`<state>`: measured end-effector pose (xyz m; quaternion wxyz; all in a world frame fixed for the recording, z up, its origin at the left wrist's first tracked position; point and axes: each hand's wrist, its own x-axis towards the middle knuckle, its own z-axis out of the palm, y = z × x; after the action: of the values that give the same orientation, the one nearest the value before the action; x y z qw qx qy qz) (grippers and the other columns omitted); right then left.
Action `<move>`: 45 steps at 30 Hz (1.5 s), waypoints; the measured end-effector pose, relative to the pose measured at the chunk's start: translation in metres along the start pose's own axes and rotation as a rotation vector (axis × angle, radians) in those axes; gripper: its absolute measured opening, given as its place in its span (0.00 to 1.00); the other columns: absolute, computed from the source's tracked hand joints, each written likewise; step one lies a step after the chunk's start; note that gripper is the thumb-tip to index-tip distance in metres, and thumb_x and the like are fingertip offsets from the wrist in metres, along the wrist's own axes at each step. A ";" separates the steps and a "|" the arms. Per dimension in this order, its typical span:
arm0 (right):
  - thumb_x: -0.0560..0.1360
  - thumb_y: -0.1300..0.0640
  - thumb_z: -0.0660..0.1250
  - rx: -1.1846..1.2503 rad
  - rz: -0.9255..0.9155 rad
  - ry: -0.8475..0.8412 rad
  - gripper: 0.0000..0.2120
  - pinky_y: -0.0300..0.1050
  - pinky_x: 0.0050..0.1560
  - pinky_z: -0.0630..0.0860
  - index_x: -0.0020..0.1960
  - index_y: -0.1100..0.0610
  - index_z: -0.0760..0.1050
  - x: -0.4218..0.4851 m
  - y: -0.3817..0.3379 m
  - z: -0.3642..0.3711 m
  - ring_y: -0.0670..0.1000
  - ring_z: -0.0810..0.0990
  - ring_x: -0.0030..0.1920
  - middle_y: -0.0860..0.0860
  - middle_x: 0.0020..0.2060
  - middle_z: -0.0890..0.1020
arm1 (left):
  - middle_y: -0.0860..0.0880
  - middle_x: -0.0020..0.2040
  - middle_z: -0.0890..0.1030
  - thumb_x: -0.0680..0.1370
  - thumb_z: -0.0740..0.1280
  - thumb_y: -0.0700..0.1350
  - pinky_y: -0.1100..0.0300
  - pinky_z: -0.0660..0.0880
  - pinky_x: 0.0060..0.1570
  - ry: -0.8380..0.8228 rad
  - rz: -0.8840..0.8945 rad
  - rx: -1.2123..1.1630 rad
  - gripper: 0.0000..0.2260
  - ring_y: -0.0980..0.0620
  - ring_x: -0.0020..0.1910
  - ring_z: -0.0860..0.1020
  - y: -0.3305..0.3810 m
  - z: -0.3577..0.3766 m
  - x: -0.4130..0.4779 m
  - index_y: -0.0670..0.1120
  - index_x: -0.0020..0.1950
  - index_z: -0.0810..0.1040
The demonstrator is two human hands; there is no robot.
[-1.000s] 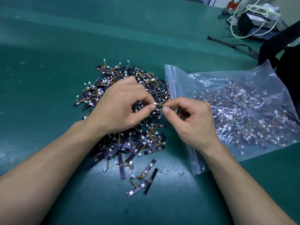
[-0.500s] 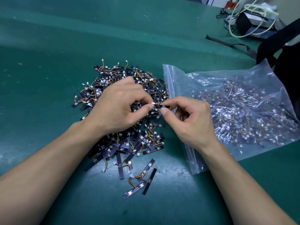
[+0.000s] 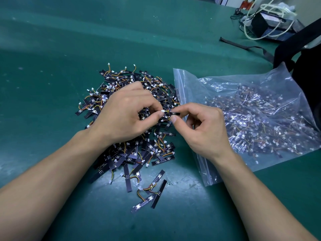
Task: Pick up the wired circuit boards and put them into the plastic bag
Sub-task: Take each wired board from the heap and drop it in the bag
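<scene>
A heap of small black wired circuit boards (image 3: pixel 132 150) with orange wires and white plugs lies on the green table. Over the heap, my left hand (image 3: pixel 128 115) pinches the white plug end of one wired circuit board (image 3: pixel 171 113). My right hand (image 3: pixel 201 129) pinches the same board's black strip from the right, just in front of the bag's mouth. The clear plastic zip bag (image 3: pixel 251 115) lies to the right, holding many boards, its zip edge facing the heap.
A few loose boards (image 3: pixel 152 192) lie apart at the heap's near edge. At the far right stand a dark bag (image 3: pixel 305 54) with a black strap (image 3: pixel 243 46), and a box with white cables (image 3: pixel 267 23). Green table mat (image 3: pixel 52 49) stretches left and behind.
Both hands stayed over the heap's right side, working one board between their fingertips. The black strip now shows more plainly between the two pinches.
</scene>
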<state>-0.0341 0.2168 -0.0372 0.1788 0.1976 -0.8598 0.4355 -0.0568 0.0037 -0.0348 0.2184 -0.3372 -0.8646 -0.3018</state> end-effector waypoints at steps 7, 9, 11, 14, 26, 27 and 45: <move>0.74 0.58 0.73 -0.020 0.022 0.016 0.03 0.35 0.32 0.68 0.42 0.53 0.85 0.001 0.001 0.001 0.49 0.74 0.27 0.45 0.32 0.82 | 0.53 0.39 0.82 0.78 0.72 0.46 0.57 0.69 0.42 -0.006 0.016 -0.024 0.06 0.50 0.38 0.70 0.000 -0.001 0.000 0.45 0.44 0.84; 0.74 0.58 0.73 -0.004 0.039 0.024 0.03 0.34 0.33 0.67 0.43 0.54 0.85 0.001 0.002 0.000 0.48 0.73 0.27 0.45 0.32 0.82 | 0.53 0.39 0.82 0.78 0.72 0.46 0.58 0.68 0.42 -0.001 0.015 -0.026 0.05 0.51 0.38 0.70 0.000 -0.001 0.000 0.45 0.45 0.84; 0.75 0.58 0.73 0.012 0.035 0.019 0.03 0.31 0.33 0.66 0.43 0.55 0.85 0.001 0.001 -0.001 0.47 0.73 0.28 0.45 0.32 0.82 | 0.52 0.39 0.82 0.78 0.72 0.45 0.56 0.70 0.42 0.012 0.000 -0.019 0.05 0.51 0.39 0.70 0.000 -0.001 -0.001 0.45 0.44 0.84; 0.74 0.57 0.73 0.034 0.040 0.006 0.03 0.30 0.33 0.65 0.46 0.54 0.85 0.001 -0.002 -0.001 0.47 0.72 0.27 0.43 0.33 0.82 | 0.53 0.38 0.82 0.78 0.72 0.45 0.53 0.72 0.41 0.017 -0.032 -0.020 0.05 0.50 0.39 0.71 -0.001 -0.001 -0.001 0.45 0.43 0.84; 0.68 0.53 0.75 -0.252 0.303 0.003 0.14 0.49 0.44 0.79 0.53 0.46 0.82 0.008 0.023 -0.014 0.40 0.74 0.31 0.35 0.36 0.82 | 0.55 0.36 0.81 0.76 0.72 0.49 0.53 0.73 0.41 0.006 -0.113 -0.002 0.08 0.51 0.38 0.72 -0.002 -0.004 -0.001 0.47 0.41 0.84; 0.68 0.54 0.73 -0.235 0.312 0.022 0.13 0.47 0.43 0.79 0.52 0.46 0.82 0.009 0.023 -0.015 0.41 0.75 0.31 0.34 0.36 0.82 | 0.55 0.36 0.81 0.76 0.72 0.50 0.53 0.73 0.41 0.006 -0.117 -0.001 0.08 0.51 0.39 0.71 -0.002 -0.004 -0.002 0.47 0.41 0.84; 0.69 0.58 0.68 0.039 0.323 0.337 0.10 0.36 0.32 0.69 0.47 0.46 0.83 0.015 0.017 -0.024 0.43 0.70 0.26 0.38 0.34 0.82 | 0.53 0.43 0.84 0.79 0.69 0.54 0.51 0.75 0.50 -0.246 -0.288 0.092 0.08 0.50 0.45 0.74 0.031 0.026 0.049 0.53 0.49 0.86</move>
<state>-0.0524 0.2427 -0.0279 0.2438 -0.0147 -0.8297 0.5019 -0.0727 0.0613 -0.0131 0.0808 -0.2342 -0.9370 -0.2464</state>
